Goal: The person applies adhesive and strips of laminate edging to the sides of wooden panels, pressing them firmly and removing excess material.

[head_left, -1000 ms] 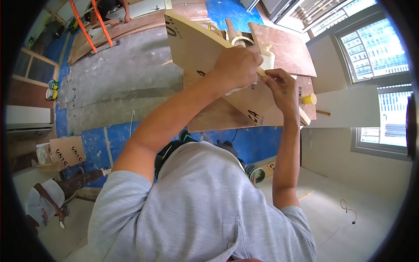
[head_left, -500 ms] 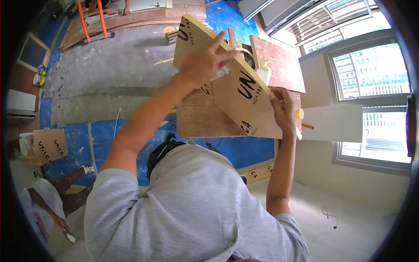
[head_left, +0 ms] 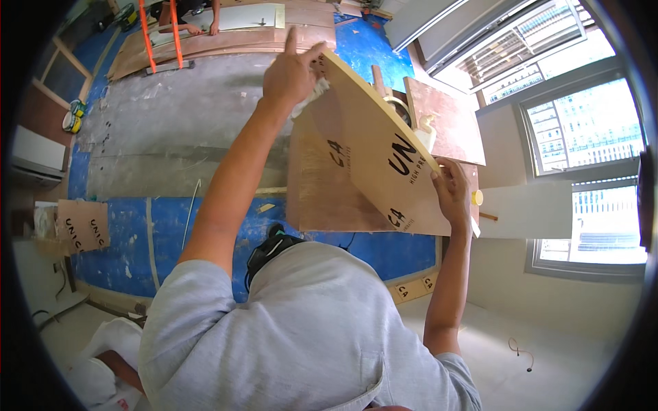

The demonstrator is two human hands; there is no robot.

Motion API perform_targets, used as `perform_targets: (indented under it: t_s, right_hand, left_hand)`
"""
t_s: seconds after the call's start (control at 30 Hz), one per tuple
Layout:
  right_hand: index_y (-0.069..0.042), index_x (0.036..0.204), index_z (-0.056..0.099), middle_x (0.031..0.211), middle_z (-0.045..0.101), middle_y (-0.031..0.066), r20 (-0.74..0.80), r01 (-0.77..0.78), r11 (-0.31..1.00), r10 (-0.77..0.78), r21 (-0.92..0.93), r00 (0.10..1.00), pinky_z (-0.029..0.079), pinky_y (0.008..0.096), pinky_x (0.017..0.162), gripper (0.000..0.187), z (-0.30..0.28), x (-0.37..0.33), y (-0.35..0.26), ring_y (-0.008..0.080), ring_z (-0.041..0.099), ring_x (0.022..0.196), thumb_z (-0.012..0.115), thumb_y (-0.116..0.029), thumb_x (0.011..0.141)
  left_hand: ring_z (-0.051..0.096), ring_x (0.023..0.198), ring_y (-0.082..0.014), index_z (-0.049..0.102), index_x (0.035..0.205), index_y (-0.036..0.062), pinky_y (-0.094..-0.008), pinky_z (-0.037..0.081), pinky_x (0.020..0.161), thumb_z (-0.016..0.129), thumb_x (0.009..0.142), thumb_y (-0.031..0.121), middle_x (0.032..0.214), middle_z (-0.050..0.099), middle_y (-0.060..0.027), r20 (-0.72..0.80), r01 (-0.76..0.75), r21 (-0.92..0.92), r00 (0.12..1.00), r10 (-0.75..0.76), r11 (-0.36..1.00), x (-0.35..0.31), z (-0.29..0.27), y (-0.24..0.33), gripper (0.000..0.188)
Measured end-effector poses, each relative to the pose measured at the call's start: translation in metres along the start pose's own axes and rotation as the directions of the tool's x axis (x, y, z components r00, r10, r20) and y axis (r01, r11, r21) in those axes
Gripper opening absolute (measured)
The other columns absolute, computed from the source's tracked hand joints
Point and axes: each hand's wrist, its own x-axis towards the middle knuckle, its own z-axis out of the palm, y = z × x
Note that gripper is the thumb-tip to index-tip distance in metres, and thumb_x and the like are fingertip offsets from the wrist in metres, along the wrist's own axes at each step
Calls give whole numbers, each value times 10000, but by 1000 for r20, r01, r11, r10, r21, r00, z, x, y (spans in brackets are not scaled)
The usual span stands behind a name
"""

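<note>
A tan board point(head_left: 373, 147) with a pale yellow edge and dark printing stands tilted on a reddish-brown plywood worktop point(head_left: 319, 205). My right hand point(head_left: 452, 193) grips its upper edge near the right end, with fingers over the edge. At the board's far left corner is my left hand point(head_left: 291, 77), its index finger stretched out. Under that palm a crumpled white rag point(head_left: 312, 98) is pressed against the board's face. Behind the board are a cream plastic bottle point(head_left: 426, 130) and a round roll point(head_left: 397, 109), partly hidden.
An orange ladder point(head_left: 177, 34) stands at the far left, with another person's hands point(head_left: 205, 27) near a white panel. Blue floor sheeting point(head_left: 123, 253) lies beside me. A second person point(head_left: 103, 377) is low at the left. A yellow-capped item point(head_left: 477, 198) is right of the board.
My left hand with the rag has slid along the board's edge to its far left corner. My right hand keeps its hold. The person at lower left has bent down closer to me.
</note>
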Motion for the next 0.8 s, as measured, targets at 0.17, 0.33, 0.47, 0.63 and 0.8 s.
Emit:
perform_targets:
  t_s: [0.17, 0.33, 0.47, 0.63, 0.8]
  right_hand:
    - [-63, 1277, 659, 1156, 709, 199, 51, 1, 988, 7, -157, 999, 545, 441, 894, 389, 6, 3, -14, 370, 705, 1030, 744, -245, 943]
    - [-107, 1461, 553, 1231, 688, 219, 93, 80, 949, -54, -304, 994, 543, 487, 917, 571, 28, 21, -30, 432, 680, 1103, 736, -249, 939]
    - [-166, 1565, 456, 1287, 673, 192, 173, 222, 932, -177, -287, 969, 544, 490, 936, 665, 60, 66, -73, 426, 676, 1122, 704, -210, 950]
    - [-219, 1574, 454, 1333, 658, 163, 246, 382, 890, -323, -250, 914, 543, 502, 951, 627, 111, 135, -122, 414, 678, 1123, 645, -179, 979]
    - [-259, 1556, 486, 1254, 673, 140, 271, 431, 843, -354, -322, 895, 544, 506, 931, 560, 145, 178, -139, 397, 688, 1071, 600, -195, 1011]
  left_hand:
    - [726, 1059, -347, 693, 1346, 122, -428, 585, 938, 746, 905, 361, 1463, 594, -203, -312, -22, -76, 950, -3, 997, -10, -5, -97, 505]
    - [747, 870, -316, 680, 1219, 47, -478, 621, 741, 616, 1000, 238, 1068, 748, -163, 657, 693, -719, 658, -367, -45, -119, 48, -144, 298]
    - [756, 891, -316, 658, 1216, 5, -498, 633, 791, 626, 1000, 204, 1071, 748, -166, 856, 799, -500, 514, -54, -333, -220, 89, -132, 296]
    - [758, 891, -289, 694, 1104, 1, -473, 639, 835, 685, 973, 99, 1020, 756, -161, 862, 815, -506, 487, -141, -281, -292, 134, -139, 164]
    - [761, 881, -274, 697, 1046, -1, -453, 642, 826, 687, 988, 83, 994, 758, -154, 852, 808, -522, 483, -201, -273, -307, 138, -142, 102]
